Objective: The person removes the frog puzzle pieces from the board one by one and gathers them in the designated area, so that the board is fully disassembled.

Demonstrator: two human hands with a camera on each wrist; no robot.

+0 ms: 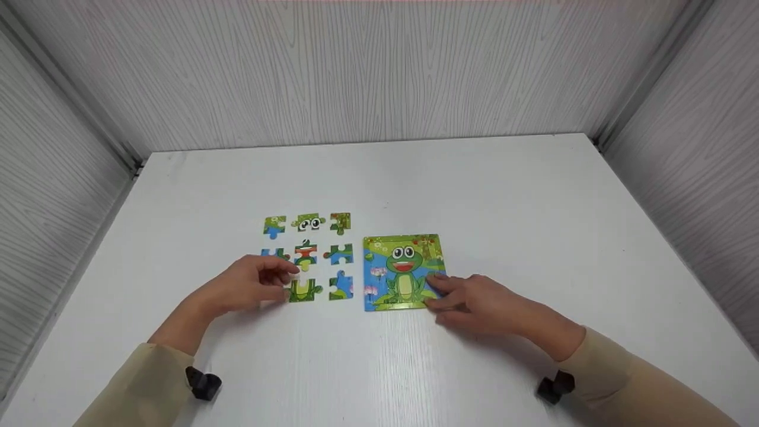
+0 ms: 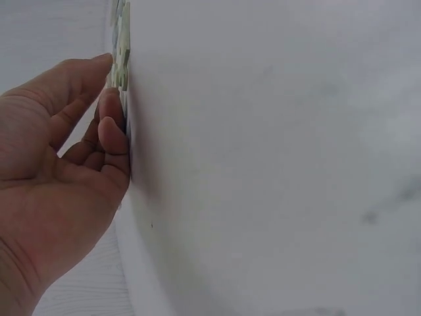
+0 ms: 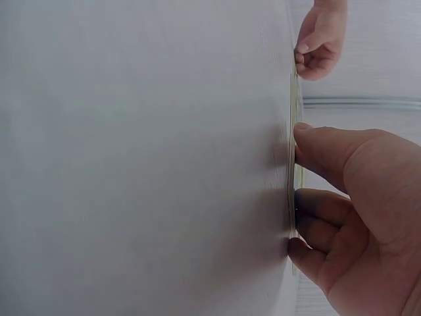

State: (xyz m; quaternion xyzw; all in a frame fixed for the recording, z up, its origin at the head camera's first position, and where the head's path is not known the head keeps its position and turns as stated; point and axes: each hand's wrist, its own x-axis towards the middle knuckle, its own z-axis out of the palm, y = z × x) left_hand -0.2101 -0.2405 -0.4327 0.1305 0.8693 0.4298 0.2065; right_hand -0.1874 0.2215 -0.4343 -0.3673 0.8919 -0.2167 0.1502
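Observation:
A square frog picture puzzle board (image 1: 405, 287) lies flat on the white table. My right hand (image 1: 474, 302) rests at its lower right corner, fingertips on the printed face and one digit just outside the edge. To the left lie loose jigsaw pieces in rows, among them the frog's eyes piece (image 1: 309, 223), the mouth piece (image 1: 306, 254) and the belly piece (image 1: 303, 289). My left hand (image 1: 246, 284) is at the lower left of these, fingers loosely bent beside the belly piece. It hides part of a blue piece (image 1: 271, 254). Nothing shows between thumb and fingers in the left wrist view.
The white table (image 1: 522, 196) has wood-patterned panels (image 1: 356, 71) behind it and at both sides. A green corner piece (image 1: 340, 222) and a blue-green piece (image 1: 342, 286) lie close to the board's left edge. Black wrist mounts (image 1: 204, 384) hang below both sleeves.

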